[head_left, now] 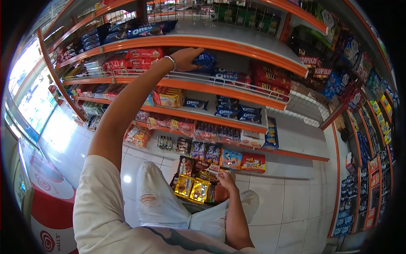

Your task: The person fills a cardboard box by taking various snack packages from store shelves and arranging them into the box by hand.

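Note:
My left hand (188, 59), with a bracelet at its wrist, reaches up to the second shelf. Its fingers curl over a blue snack packet (206, 62) standing behind the wire rail. To its right lie Oreo packs (230, 77), and red biscuit packs (144, 53) are on its left. Down by my knees, my right hand (228, 180) has its fingers bent at the edge of a group of snacks. Gold packets (198, 190) and a brown Arden pack (207, 166) are beside it. What those fingers grip, if anything, is too small to make out.
Orange-edged shelves (203, 86) run across in front of me, with several rows of snacks. Red Ritz packs (270, 80) stand to the right. A red and white Wall's freezer (53, 211) is at lower left. Another stocked rack (359, 186) lines the right side.

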